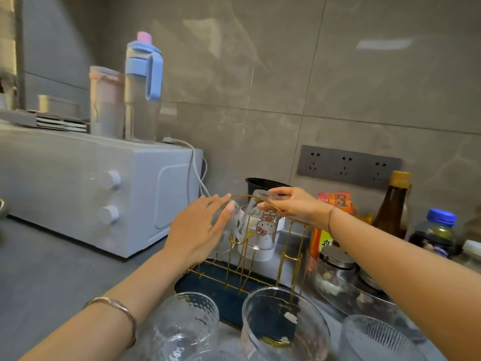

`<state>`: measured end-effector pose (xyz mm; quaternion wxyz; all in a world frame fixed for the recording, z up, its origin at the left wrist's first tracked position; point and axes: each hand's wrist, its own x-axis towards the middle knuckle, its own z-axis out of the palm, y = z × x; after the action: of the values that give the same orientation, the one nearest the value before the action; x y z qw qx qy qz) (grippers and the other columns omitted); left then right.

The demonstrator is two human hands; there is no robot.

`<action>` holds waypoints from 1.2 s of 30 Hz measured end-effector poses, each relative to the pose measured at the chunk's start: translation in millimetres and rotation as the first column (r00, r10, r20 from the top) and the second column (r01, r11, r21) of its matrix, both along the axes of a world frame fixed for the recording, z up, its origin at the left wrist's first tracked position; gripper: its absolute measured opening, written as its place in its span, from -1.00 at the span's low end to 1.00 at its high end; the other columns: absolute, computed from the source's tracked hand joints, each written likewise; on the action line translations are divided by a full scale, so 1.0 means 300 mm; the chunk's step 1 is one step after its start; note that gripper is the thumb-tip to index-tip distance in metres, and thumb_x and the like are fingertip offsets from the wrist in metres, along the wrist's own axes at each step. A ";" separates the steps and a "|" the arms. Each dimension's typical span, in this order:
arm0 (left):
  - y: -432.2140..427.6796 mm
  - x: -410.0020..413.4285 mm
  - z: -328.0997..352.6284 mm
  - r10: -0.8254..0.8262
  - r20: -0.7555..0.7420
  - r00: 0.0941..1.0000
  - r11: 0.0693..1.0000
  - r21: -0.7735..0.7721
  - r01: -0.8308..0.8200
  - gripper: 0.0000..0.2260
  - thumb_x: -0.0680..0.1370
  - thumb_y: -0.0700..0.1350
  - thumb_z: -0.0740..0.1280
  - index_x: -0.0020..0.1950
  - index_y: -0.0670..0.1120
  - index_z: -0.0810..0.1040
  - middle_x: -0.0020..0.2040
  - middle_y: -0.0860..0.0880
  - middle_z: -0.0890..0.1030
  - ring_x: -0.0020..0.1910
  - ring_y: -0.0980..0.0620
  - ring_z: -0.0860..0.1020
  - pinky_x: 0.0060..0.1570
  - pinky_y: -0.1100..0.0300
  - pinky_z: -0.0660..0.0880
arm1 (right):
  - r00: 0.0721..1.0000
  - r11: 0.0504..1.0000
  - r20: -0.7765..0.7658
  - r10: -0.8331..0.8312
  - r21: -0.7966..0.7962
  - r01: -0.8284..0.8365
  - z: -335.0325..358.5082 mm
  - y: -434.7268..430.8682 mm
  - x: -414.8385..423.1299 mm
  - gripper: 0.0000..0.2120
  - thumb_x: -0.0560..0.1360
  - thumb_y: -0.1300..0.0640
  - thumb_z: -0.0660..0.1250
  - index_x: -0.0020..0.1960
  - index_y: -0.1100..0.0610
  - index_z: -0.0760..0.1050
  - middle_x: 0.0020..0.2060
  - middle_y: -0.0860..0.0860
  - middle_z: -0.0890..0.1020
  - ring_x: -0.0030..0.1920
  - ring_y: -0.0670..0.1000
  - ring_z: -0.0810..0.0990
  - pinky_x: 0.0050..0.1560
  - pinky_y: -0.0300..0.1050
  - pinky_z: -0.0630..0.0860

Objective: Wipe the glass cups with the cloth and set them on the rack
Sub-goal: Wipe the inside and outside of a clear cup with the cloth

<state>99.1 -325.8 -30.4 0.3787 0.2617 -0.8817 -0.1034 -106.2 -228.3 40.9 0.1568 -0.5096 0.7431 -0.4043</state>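
A gold wire rack (291,246) stands on a dark blue mat (208,285) on the counter. My right hand (294,201) grips the base of an upturned glass cup with a cartoon cat print (261,227), which sits over a rack peg. My left hand (200,225) has straight fingers that touch a ribbed glass cup (229,227), upside down on the rack beside it. Three more glass cups stand upright in front: a textured one (182,327), a clear one (283,324) and a ribbed one (374,340). No cloth is in view.
A white microwave (99,188) fills the left, with a blue bottle (141,89) and a pink cup (106,102) on top. At the right stand a brown sauce bottle (395,204), a blue-capped jar (434,233) and lidded jars (335,259). A black container (260,185) sits behind the rack.
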 end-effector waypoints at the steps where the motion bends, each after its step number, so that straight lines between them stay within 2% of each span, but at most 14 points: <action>1: 0.001 -0.001 0.001 0.005 0.000 1.000 1.000 0.001 -0.005 -0.24 0.45 0.43 -0.30 0.51 0.15 0.24 0.46 0.07 0.37 0.45 0.08 0.29 0.38 0.11 0.25 | 1.000 1.000 -0.007 0.010 0.017 -0.010 -0.002 -0.008 -0.005 -0.56 0.37 0.03 0.51 0.20 0.03 0.47 -0.10 -0.13 0.57 -0.11 -0.15 0.57 -0.20 -0.36 0.52; 4: 0.004 -0.006 0.001 0.009 0.002 1.000 1.000 0.011 -0.009 -0.25 0.45 0.40 -0.30 0.51 0.16 0.24 0.46 0.07 0.37 0.45 0.08 0.29 0.37 0.09 0.28 | 0.998 0.998 -0.053 0.017 0.069 -0.013 -0.018 -0.029 -0.009 -0.69 0.35 0.00 0.51 0.02 0.02 0.52 -0.01 0.01 0.62 -0.06 -0.08 0.59 -0.17 -0.34 0.56; 6: 0.004 -0.008 0.002 0.007 -0.010 1.000 1.000 0.003 -0.007 -0.25 0.46 0.43 -0.32 0.50 0.17 0.25 0.44 0.07 0.40 0.42 0.08 0.32 0.35 0.07 0.32 | 0.993 0.994 -0.114 0.022 0.108 -0.010 -0.026 -0.041 -0.010 -0.71 0.34 -0.05 0.51 -0.03 0.01 0.52 -0.03 0.03 0.63 -0.06 -0.07 0.60 -0.17 -0.31 0.56; 9: 0.003 -0.005 0.003 0.004 -0.014 1.000 1.000 0.008 -0.003 -0.25 0.44 0.40 -0.31 0.50 0.16 0.26 0.44 0.07 0.40 0.43 0.08 0.31 0.35 0.08 0.32 | 0.981 0.988 -0.188 0.045 0.155 -0.016 -0.024 -0.055 -0.003 -0.65 0.33 -0.12 0.49 -0.04 0.06 0.49 -0.08 0.03 0.61 -0.12 -0.09 0.60 -0.13 -0.25 0.59; 13: 0.012 -0.004 0.006 0.003 -0.014 1.000 1.000 0.012 -0.003 -0.25 0.42 0.37 -0.29 0.51 0.16 0.25 0.46 0.07 0.38 0.45 0.08 0.29 0.36 0.08 0.30 | 0.960 0.960 -0.268 0.087 0.281 -0.009 -0.021 -0.072 0.017 -0.51 0.33 -0.18 0.46 0.04 0.13 0.41 0.00 0.11 0.61 -0.07 -0.02 0.61 0.01 -0.08 0.61; 17: 0.005 -0.005 0.005 0.003 -0.017 1.000 1.000 0.018 -0.003 -0.25 0.42 0.37 -0.29 0.51 0.16 0.25 0.46 0.07 0.38 0.44 0.08 0.30 0.37 0.07 0.30 | 0.944 0.945 -0.310 0.113 0.328 -0.005 -0.008 -0.067 0.046 -0.64 0.40 -0.14 0.42 -0.10 0.11 0.41 -0.03 0.13 0.61 -0.16 -0.07 0.58 0.00 -0.08 0.60; 19: 0.005 -0.006 0.005 0.001 -0.014 1.000 1.000 0.023 0.000 -0.25 0.42 0.38 -0.28 0.51 0.17 0.24 0.46 0.07 0.37 0.45 0.08 0.29 0.37 0.07 0.29 | 0.957 0.935 -0.263 0.122 0.353 -0.022 -0.012 -0.064 0.046 -0.56 0.36 -0.17 0.44 0.00 0.13 0.39 -0.01 0.08 0.55 -0.12 -0.06 0.58 0.03 -0.07 0.60; 22: 0.009 -0.006 0.007 0.001 -0.007 1.000 1.000 0.026 -0.001 -0.26 0.43 0.38 -0.27 0.51 0.17 0.24 0.48 0.08 0.36 0.46 0.09 0.27 0.39 0.08 0.27 | 0.974 0.918 -0.167 0.154 0.389 -0.078 -0.015 -0.066 0.031 -0.11 0.20 -0.25 0.48 0.38 0.07 0.22 0.32 0.07 0.40 0.22 0.07 0.50 0.23 0.06 0.52; 24: 0.013 -0.005 0.010 0.006 0.000 1.000 1.000 0.030 -0.006 -0.28 0.44 0.36 -0.26 0.51 0.16 0.23 0.48 0.07 0.35 0.47 0.09 0.27 0.39 0.09 0.26 | 0.974 0.916 -0.082 0.212 0.365 -0.168 0.001 -0.062 0.013 -0.18 0.34 -0.10 0.47 0.47 -0.03 0.13 0.41 0.02 0.35 0.34 0.07 0.42 0.36 0.10 0.38; 26: 0.017 -0.002 0.012 0.008 0.006 1.000 1.000 0.029 -0.008 -0.28 0.44 0.35 -0.25 0.52 0.16 0.23 0.48 0.07 0.35 0.47 0.09 0.27 0.39 0.09 0.27 | 0.965 0.893 0.010 0.263 0.375 -0.247 0.028 -0.053 -0.014 -0.33 0.45 0.07 0.43 0.45 -0.09 0.18 0.38 -0.04 0.42 0.33 0.01 0.43 0.42 0.10 0.30; 29: 0.020 0.000 0.015 0.005 0.011 1.000 0.999 0.036 -0.005 -0.28 0.44 0.35 -0.25 0.52 0.16 0.23 0.48 0.07 0.35 0.47 0.08 0.27 0.39 0.07 0.27 | 0.950 0.841 -0.006 0.311 0.467 -0.273 0.042 -0.037 -0.031 -0.36 0.44 0.21 0.43 0.42 -0.09 0.26 0.27 -0.08 0.50 0.28 0.00 0.46 0.38 0.07 0.35; 31: 0.019 0.000 0.014 0.012 0.014 1.000 0.999 0.039 -0.013 -0.29 0.45 0.35 -0.24 0.51 0.16 0.24 0.48 0.07 0.35 0.47 0.08 0.26 0.39 0.07 0.26 | 0.949 0.856 -0.049 0.311 0.449 -0.258 0.028 -0.036 -0.034 -0.39 0.43 0.24 0.45 0.38 -0.08 0.33 0.21 -0.07 0.54 0.22 -0.01 0.51 0.30 0.02 0.44; 34: 0.020 0.000 0.012 0.015 0.012 1.000 1.000 0.027 -0.015 -0.32 0.49 0.39 -0.24 0.51 0.17 0.24 0.48 0.07 0.35 0.47 0.08 0.27 0.38 0.06 0.26 | 0.956 0.898 -0.106 0.272 0.384 -0.213 0.009 -0.046 -0.028 -0.45 0.41 0.16 0.48 0.33 -0.06 0.38 0.11 -0.08 0.56 0.15 -0.03 0.53 0.17 -0.08 0.52; 36: 0.022 0.001 0.013 0.011 0.014 1.000 0.999 0.031 -0.012 -0.30 0.47 0.37 -0.24 0.51 0.16 0.24 0.48 0.07 0.36 0.47 0.08 0.27 0.39 0.07 0.26 | 0.959 0.918 -0.153 0.238 0.358 -0.171 0.000 -0.054 -0.022 -0.42 0.39 0.07 0.50 0.35 -0.02 0.39 0.11 -0.03 0.55 0.13 -0.01 0.53 0.09 -0.13 0.54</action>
<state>99.4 -319.1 -26.5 0.3690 0.2732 -0.8811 -0.1130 -112.9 -244.4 40.8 0.2111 -0.5867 0.7560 -0.1992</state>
